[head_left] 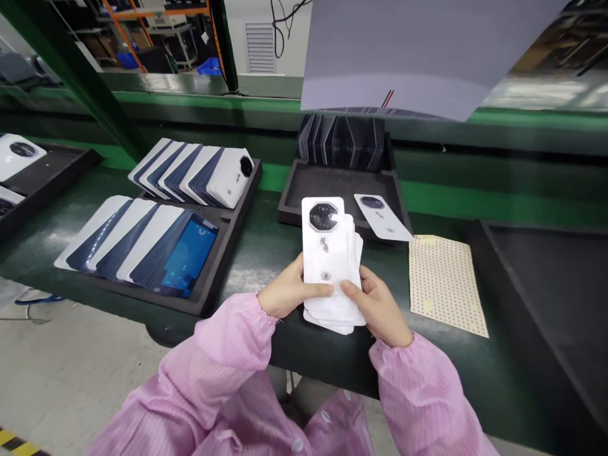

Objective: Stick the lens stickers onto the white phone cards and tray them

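Note:
A loose stack of white phone-shaped cards (327,259) is held between both hands above the bench's near edge. The top card bears a printed dark camera ring and small markings; those beneath are fanned unevenly to the right. My left hand (292,291) grips the stack's left side, its thumb lying across the top card. My right hand (380,304) closes on the right side, its thumb on the front and its other fingers mostly hidden behind. Just beyond the stack, a single white card (382,217) lies tilted over the edge of a black foam tray (304,187).
At left, a black tray (213,278) holds fanned rows of white cards (190,171) and a blue-screened card (187,259). Dark cards (342,142) stand at the back. A dotted sticker sheet (446,282) lies right, beside another black tray (546,316). A white sheet (418,50) hangs overhead.

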Tool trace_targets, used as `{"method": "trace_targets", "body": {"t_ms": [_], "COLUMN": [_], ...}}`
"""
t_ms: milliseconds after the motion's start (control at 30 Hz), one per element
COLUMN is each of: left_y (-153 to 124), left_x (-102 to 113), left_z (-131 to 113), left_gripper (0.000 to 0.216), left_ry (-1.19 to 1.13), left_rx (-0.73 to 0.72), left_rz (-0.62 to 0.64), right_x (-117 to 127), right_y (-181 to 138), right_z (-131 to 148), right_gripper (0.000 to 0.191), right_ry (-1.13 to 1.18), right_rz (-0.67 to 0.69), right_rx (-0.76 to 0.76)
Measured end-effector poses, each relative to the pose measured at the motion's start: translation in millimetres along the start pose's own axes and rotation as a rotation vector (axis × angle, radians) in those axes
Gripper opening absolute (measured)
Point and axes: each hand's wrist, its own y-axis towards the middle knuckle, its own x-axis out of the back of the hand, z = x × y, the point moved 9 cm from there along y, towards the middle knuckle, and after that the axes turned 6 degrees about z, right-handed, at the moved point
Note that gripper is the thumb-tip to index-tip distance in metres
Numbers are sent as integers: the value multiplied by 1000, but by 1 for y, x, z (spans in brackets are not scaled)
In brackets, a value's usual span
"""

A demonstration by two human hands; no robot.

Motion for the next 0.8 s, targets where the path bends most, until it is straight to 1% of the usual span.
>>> {"method": "trace_targets", "body": {"t_ms": [67,100,200,267,333,467,533,600,667,700,767,800], "left_y": [1,1,2,2,2,1,1,2,1,2,2,2], "left_x": [3,5,7,8,10,12,11,11,13,14,16,17], "left_z": [-1,-3,-10,-13,-14,-10,-10,-10,-11,-12,-12,-13], "left_gripper": [60,58,54,51,50,49,49,48,45,43,40,38], "left_ry": [-13,-20,-57,-82,-105,-146,-153,-153,-161,-172,-202,-215], "left_rx": [-15,-25,-38,-38,-35,-43,-49,-47,-32,-24,-16,-16], "left_rz": [-18,-29,-25,-24,-38,-71,-69,-78,-102,-112,-118,-118], "right_x": [2,1,-12,-19,-19,-8,-2,2,3,1,-5,-9], "right_y": [-1,-2,-8,-11,-10,-4,-2,-2,-3,-4,-7,-9], "right_z": [4,7,18,23,22,12,10,10,13,16,19,20], "right_gripper": [43,43,50,55,51,42,39,36,35,36,43,50], "right_ry": [11,28,79,85,91,103,85,65,60,65,70,62], "right_rz": [1,25,194,274,261,109,31,-14,-17,6,97,150], "right_rx": [11,21,34,37,35,22,24,22,28,30,17,6]}}
